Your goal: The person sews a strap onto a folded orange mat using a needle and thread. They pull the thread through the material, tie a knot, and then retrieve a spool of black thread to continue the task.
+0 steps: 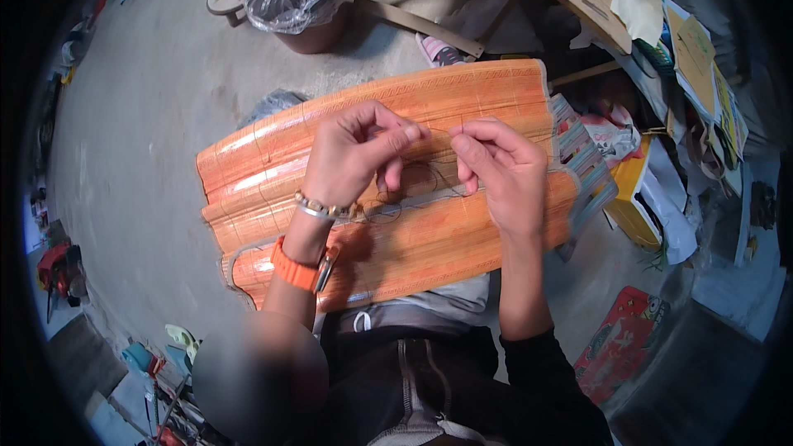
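While both hands hang close together above it, the orange mat [462, 239] spreads directly beneath them and out past either side, its long axis running crosswise to the person, the end by the right hand slanting somewhat farther away. Ahead of the left hand stands a reddish-brown bin [314, 37] lined with clear plastic. Well to the right of the right hand, and nearer the body, lies a red panel [621, 343], its print too blurred to read. The left hand [351, 153] reaches inward, fingers curled, thumb pressed to forefinger; the right hand [508, 173] rises from a near-upright forearm, its thumb and forefinger also pinched together. What sits in either pinch is too fine to tell. Below the left hand, an orange-strapped watch [296, 264] circles the wrist. Between and under the hands loops thin dark thread [436, 180].
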Demonstrator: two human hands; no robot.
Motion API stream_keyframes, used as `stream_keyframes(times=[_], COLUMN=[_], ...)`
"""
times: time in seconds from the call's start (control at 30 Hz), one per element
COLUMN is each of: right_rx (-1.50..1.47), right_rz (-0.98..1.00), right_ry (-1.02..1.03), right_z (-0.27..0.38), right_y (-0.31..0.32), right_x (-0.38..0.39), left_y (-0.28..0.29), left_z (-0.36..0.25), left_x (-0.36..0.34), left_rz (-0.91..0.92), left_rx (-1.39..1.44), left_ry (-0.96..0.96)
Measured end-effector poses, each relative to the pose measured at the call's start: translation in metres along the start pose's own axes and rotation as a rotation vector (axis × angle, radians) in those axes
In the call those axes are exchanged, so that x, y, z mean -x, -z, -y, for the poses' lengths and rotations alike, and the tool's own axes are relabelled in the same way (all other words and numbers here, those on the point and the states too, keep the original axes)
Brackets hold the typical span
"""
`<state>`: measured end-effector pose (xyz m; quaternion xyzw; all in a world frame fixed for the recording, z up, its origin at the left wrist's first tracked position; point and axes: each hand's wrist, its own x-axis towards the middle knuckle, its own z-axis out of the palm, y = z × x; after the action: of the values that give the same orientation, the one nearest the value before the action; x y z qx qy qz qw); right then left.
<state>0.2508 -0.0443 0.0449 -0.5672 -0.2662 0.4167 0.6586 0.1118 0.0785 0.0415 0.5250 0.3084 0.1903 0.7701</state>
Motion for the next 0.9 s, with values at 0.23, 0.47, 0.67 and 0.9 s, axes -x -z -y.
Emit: stream_keyframes(times=[0.23,0.47,0.67,0.9], right_rx=[0.231,0.579,0.123,-0.338], right_rz=[0.206,0.21,0.179,0.103], right_ry=[0.168,0.335,0.021,-0.145], right_z=[0.008,0.01,0.001,-0.002], right_y=[-0.02,-0.033,-0.031,-0.021], right_x=[0.021,0.03,0.038,0.034], left_y=[-0.013,-0.019,-0.025,-0.019], left_z=[-0.012,-0.014,-0.013,-0.012], left_x=[0.049,0.063,0.073,0.085], left_rz=[-0.01,-0.085,-0.108,-0.109], left_rx=[-0.046,-0.549,-0.081,0.158], left_ry=[0.137,0.0,0.113,0.222])
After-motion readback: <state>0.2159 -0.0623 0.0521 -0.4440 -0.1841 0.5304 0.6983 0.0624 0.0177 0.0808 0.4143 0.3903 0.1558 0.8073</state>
